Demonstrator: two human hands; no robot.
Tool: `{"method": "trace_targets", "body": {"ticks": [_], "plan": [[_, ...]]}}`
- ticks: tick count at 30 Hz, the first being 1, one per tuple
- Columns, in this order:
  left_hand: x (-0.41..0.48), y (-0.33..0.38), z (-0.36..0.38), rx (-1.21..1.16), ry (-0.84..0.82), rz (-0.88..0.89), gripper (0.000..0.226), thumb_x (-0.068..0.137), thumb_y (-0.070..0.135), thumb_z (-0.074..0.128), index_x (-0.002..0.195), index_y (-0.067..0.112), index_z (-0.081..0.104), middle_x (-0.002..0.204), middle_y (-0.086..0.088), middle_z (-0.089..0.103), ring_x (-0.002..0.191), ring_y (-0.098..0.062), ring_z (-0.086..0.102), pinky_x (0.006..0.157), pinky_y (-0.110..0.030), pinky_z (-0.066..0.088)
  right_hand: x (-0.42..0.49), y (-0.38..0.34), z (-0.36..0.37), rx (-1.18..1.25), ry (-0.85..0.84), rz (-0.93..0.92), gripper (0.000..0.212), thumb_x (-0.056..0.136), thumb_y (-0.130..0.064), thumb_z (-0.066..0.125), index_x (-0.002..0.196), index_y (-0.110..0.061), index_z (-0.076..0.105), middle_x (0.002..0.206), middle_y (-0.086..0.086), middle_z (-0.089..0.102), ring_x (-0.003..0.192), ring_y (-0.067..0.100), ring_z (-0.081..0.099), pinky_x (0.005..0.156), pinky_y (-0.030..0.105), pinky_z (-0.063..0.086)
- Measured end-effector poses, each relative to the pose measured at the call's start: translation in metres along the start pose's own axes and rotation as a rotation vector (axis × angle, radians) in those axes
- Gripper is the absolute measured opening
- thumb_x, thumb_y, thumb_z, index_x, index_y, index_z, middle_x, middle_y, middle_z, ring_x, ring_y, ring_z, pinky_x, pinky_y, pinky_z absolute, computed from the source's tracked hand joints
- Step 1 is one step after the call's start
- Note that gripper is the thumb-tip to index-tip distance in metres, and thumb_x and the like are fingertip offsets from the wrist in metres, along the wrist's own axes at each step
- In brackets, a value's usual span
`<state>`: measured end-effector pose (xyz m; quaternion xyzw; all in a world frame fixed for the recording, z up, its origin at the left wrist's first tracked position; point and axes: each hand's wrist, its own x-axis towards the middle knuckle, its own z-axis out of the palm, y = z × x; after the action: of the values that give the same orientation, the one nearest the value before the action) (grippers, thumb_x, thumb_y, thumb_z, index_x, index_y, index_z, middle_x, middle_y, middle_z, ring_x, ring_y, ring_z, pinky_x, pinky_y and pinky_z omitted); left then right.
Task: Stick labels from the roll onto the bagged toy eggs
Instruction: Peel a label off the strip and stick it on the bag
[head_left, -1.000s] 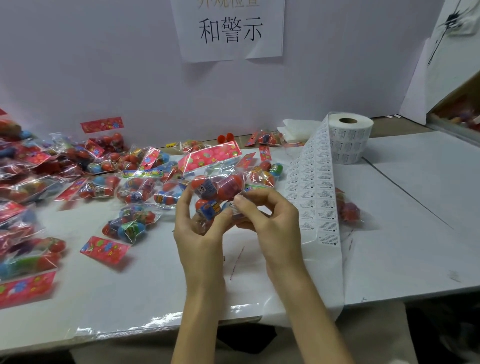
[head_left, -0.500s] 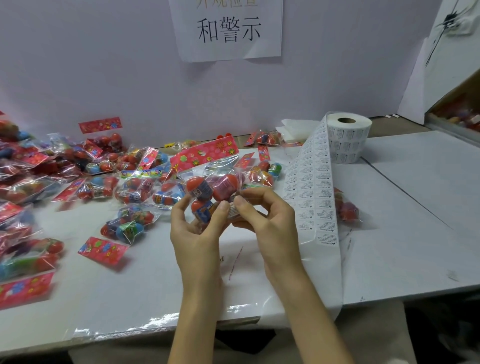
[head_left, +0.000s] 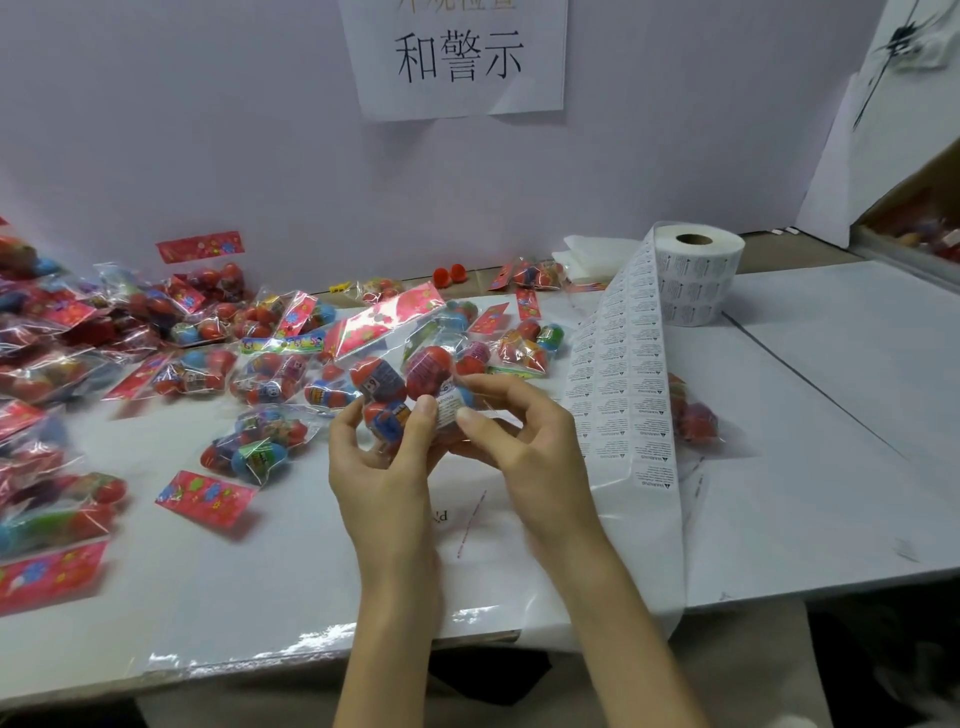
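Observation:
Above the table's middle, both hands hold one clear bag of toy eggs (head_left: 395, 384) with a pink header card. My left hand (head_left: 387, 467) grips the bag from the left, thumb up against it. My right hand (head_left: 524, 441) pinches it from the right. A small white warning label (head_left: 448, 411) lies on the bag between the two thumbs. The label roll (head_left: 698, 275) stands at the back right. Its strip of labels (head_left: 621, 384) runs toward me and hangs over the table's front edge.
Several more bagged eggs (head_left: 260, 447) and loose pink header cards (head_left: 205, 496) are scattered across the left and back of the white table (head_left: 831, 467). One bag (head_left: 696, 421) lies right of the strip. A wall with a paper sign (head_left: 457, 57) stands behind.
The bag has stayed between both hands and shifted slightly. My thumbs have moved closer over the white label, which now shows more plainly on the bag.

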<state>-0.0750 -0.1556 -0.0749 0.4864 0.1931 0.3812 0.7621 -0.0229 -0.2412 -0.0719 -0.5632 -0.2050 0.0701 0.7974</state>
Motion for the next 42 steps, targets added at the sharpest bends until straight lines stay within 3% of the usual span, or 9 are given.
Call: {"method": "trace_targets", "body": {"ticks": [5,12,19,24,28,34,38,42], "plan": [[-0.0019,-0.0008,0.0014,0.062,-0.002,0.039,0.054,0.088,0.027,0.079,0.136,0.021,0.055,0.104,-0.004,0.079,0.096,-0.022,0.077,0.087,-0.031,0.063,0.0008,0.0021,0.0007,-0.015,0.056,-0.021,0.01,0.09,-0.013,0.076,0.098,-0.02,0.074,0.093,0.001,0.075,0.083,0.023,0.076,0.07,0.028,0.061],[-0.0023,-0.0004,0.0026,0.122,0.025,0.091,0.064,0.082,0.037,0.08,0.138,0.02,0.054,0.101,0.0,0.079,0.092,-0.016,0.078,0.089,-0.029,0.061,0.0022,0.005,-0.0003,0.003,0.055,-0.012,0.005,0.096,-0.011,0.069,0.099,-0.009,0.072,0.092,0.012,0.075,0.082,0.026,0.076,0.072,0.034,0.063],[-0.0041,0.0006,0.0037,0.143,0.005,0.123,0.058,0.078,0.039,0.079,0.13,0.026,0.056,0.095,0.008,0.079,0.088,-0.013,0.078,0.076,-0.019,0.06,0.0016,0.0055,0.0011,-0.051,0.088,-0.055,0.012,0.089,-0.017,0.078,0.096,-0.009,0.072,0.088,0.007,0.074,0.076,0.025,0.076,0.07,0.036,0.064],[-0.0021,0.0008,0.0029,0.133,0.013,0.083,0.056,0.082,0.032,0.081,0.131,0.025,0.055,0.092,0.006,0.079,0.088,-0.016,0.078,0.082,-0.025,0.062,0.0022,0.0075,-0.0008,-0.063,0.067,-0.056,0.003,0.094,-0.015,0.072,0.095,-0.012,0.072,0.088,0.007,0.075,0.078,0.024,0.076,0.07,0.034,0.063],[-0.0018,0.001,0.0015,0.115,0.022,0.071,0.051,0.087,0.026,0.08,0.133,0.018,0.057,0.093,0.002,0.079,0.089,-0.02,0.078,0.084,-0.031,0.064,0.0012,0.0053,0.0003,-0.058,0.035,-0.058,0.01,0.091,-0.018,0.076,0.1,-0.017,0.071,0.093,0.001,0.074,0.08,0.022,0.077,0.071,0.031,0.063],[-0.0005,0.0019,-0.0012,0.036,0.084,0.024,0.049,0.086,0.025,0.082,0.129,0.015,0.06,0.094,-0.005,0.079,0.087,-0.024,0.079,0.079,-0.034,0.065,-0.0005,0.0042,0.0044,-0.134,-0.033,-0.044,0.022,0.086,-0.017,0.078,0.103,-0.029,0.07,0.099,-0.011,0.073,0.083,0.021,0.076,0.084,0.046,0.062],[-0.0027,0.0009,0.0011,0.122,0.03,0.064,0.057,0.082,0.032,0.081,0.132,0.017,0.058,0.094,0.001,0.079,0.09,-0.022,0.078,0.086,-0.038,0.062,-0.0007,0.0026,0.0024,-0.075,0.052,-0.033,0.02,0.084,-0.028,0.082,0.099,-0.021,0.071,0.095,0.0,0.075,0.078,0.023,0.077,0.073,0.036,0.064],[-0.0013,0.0023,-0.0001,0.066,0.03,0.02,0.059,0.079,0.032,0.082,0.131,0.016,0.059,0.097,-0.003,0.079,0.091,-0.022,0.078,0.087,-0.037,0.063,0.0001,0.0027,0.0027,-0.098,0.029,-0.034,0.015,0.088,-0.021,0.08,0.1,-0.024,0.071,0.096,-0.004,0.074,0.081,0.019,0.077,0.075,0.033,0.063]]}}
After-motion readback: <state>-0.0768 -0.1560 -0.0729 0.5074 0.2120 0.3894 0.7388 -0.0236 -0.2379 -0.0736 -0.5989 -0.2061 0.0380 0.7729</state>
